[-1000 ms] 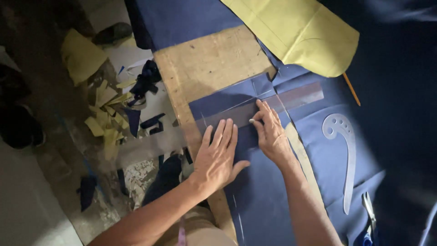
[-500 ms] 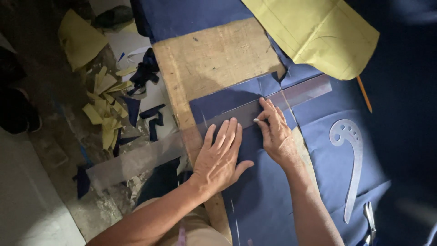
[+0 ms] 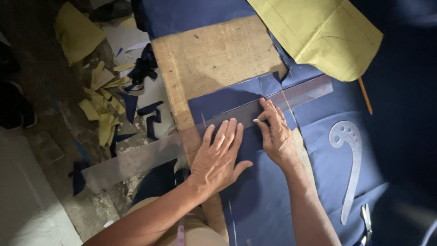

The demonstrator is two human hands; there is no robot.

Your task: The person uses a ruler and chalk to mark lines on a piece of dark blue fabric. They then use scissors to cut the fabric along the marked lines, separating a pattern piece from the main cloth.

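Left hand: the left hand (image 3: 218, 157) lay flat and fully open, fingers spread, pressing down on the clear ruler (image 3: 205, 130) and the navy cloth (image 3: 255, 191) under it; it gripped nothing.
Right hand: the right hand (image 3: 276, 134) was partly curled, its fingertips pinching a small white piece of chalk (image 3: 256, 121) against the ruler's near edge.
Ruler: long and see-through, it ran slantwise across the cloth, one end jutting past the table's left edge (over the floor), the other reaching toward the yellow cloth (image 3: 318, 32).
Navy cloth: spread on the wooden table (image 3: 214, 54), bare board showing beyond it.
Curved ruler: a clear curved ruler (image 3: 349, 159) lay on the cloth, well apart to the right of the right hand.
Pencil: an orange pencil (image 3: 365, 95) lay just beside the yellow cloth.
Floor: yellow and navy scraps (image 3: 107, 109) lay scattered left of the table.
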